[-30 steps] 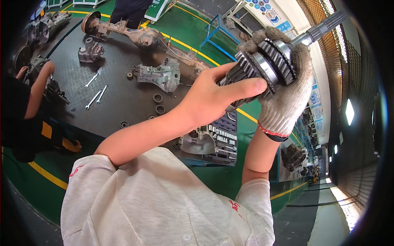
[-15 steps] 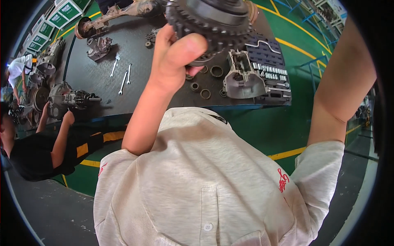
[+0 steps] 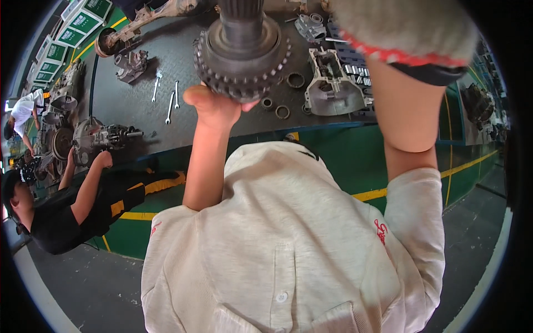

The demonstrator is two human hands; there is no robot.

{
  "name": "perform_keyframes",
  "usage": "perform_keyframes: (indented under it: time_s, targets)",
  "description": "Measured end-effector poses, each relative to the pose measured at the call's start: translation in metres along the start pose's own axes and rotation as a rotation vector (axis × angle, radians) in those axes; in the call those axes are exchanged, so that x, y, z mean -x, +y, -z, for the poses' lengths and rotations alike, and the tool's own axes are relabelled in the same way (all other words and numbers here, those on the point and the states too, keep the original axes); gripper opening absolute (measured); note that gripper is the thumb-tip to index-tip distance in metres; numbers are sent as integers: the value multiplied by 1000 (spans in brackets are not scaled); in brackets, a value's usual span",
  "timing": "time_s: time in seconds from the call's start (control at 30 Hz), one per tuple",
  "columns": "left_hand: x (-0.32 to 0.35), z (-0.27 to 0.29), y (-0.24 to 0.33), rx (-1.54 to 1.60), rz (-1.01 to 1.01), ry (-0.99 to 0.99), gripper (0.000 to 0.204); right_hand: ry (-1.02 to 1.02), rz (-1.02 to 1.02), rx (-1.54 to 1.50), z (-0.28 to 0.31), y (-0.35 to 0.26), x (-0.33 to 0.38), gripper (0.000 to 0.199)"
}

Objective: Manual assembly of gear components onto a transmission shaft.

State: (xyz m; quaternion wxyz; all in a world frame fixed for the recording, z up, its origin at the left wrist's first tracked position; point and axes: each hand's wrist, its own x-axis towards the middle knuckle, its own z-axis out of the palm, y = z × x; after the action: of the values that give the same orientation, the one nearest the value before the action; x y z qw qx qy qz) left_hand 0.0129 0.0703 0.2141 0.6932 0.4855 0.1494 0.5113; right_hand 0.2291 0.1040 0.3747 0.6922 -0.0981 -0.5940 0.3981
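Head view. Left hand [image 3: 217,110], bare: is holding the gear shaft [image 3: 242,53] from beneath, fingers mostly hidden behind it. Gear shaft: is standing nearly upright before the table [image 3: 175,58], running past the upper edge. Right hand [image 3: 408,30], gloved: is showing mainly its cuff end, upper right; grip cannot be told. Wrenches [image 3: 170,108]: are lying left of the gear shaft. Rings [image 3: 277,113]: are lying right of the left hand. Housing [image 3: 336,100]: is resting beyond the rings.
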Motion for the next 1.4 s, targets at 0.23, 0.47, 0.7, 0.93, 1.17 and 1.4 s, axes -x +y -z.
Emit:
perform_keyframes:
  time_s: [0.23,0.47,0.7,0.93,1.17,1.4]
  targets:
    - [-6,45,-11,103,90,-183,128,-190,-212,-264,-60,53,-6,55]
    - [17,77,-34,130,41,26,97,-469,-5,642,-76,64,21,44]
    - [43,127,-121,147,271,-73,107,-54,-626,61,-61,106,110,60]
    - [61,170,-211,233,331,-150,103,-80,-742,88,-27,160,167,52]
    - [64,230,-300,176,256,-239,106,-185,-716,287,22,241,234,45]
    - [74,252,-332,47,278,-231,102,-317,-658,254,43,271,256,25]
